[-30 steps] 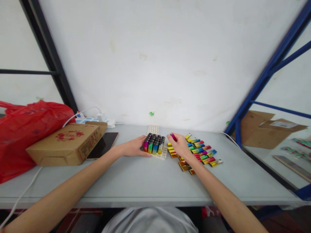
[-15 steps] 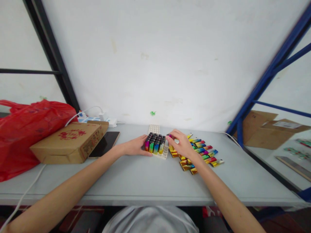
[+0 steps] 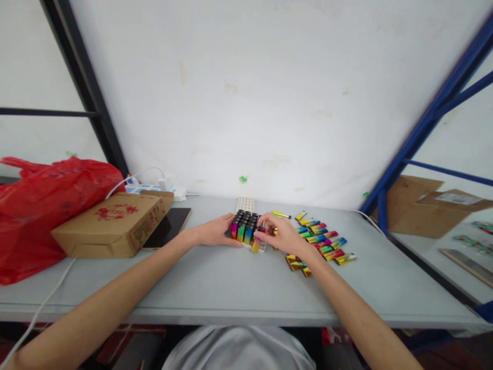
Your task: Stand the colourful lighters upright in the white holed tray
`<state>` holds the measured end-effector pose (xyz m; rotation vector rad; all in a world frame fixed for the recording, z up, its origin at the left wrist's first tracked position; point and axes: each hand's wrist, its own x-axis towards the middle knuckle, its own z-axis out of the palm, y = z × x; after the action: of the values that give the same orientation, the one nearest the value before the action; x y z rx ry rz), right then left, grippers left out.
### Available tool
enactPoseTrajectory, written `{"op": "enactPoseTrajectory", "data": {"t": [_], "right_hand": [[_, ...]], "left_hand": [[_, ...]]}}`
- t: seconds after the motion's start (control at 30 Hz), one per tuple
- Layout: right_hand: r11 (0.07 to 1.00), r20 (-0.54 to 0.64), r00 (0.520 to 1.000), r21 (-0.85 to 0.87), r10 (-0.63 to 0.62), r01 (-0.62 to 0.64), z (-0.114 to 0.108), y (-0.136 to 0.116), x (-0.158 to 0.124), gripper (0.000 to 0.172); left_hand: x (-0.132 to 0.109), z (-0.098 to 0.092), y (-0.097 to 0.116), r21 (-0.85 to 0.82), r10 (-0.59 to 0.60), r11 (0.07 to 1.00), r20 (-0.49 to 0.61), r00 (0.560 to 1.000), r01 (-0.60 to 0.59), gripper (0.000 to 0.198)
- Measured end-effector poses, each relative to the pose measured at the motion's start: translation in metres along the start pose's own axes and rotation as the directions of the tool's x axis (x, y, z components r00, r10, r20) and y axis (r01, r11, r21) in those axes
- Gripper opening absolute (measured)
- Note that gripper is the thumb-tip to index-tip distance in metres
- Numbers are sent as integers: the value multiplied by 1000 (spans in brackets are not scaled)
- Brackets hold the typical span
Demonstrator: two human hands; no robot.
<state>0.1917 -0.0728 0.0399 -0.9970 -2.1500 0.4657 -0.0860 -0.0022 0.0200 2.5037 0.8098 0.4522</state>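
Observation:
Rainbow-coloured metallic lighters with black tops stand upright in rows in a white tray with holes. My left hand is around the tray's left side, thumb along the front and fingers toward the back, holding it. Pinched between the thumb and fingers of my right hand is one lighter, slightly tilted, at the tray's right front part. To the right, several more lighters lie loose on the table, partly hidden by my right hand and forearm.
Behind the filled rows lies another white holed piece. A dark tablet or phone, a cardboard box, a red plastic bag and a power strip sit at left. A blue frame borders the right side.
My right hand has moved left and slightly toward me, bringing the lighter from beside the tray to over its right front part. The left hand stays at the tray.

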Motion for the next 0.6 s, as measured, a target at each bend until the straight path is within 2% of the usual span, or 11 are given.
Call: {"op": "enactPoseTrajectory", "data": {"t": [0.23, 0.43, 0.6], "right_hand": [[999, -51, 998, -40, -37, 35, -1, -1, -1, 21], [996, 13, 998, -65, -62, 62, -1, -4, -2, 20], [994, 37, 996, -81, -77, 79, -3, -2, -2, 22]], "left_hand": [[0, 1, 1, 14, -29, 999, -9, 1000, 29, 79], [0, 0, 4, 7, -61, 998, -3, 998, 61, 76], [-1, 1, 2, 25, -31, 999, -16, 999, 32, 76]]}}
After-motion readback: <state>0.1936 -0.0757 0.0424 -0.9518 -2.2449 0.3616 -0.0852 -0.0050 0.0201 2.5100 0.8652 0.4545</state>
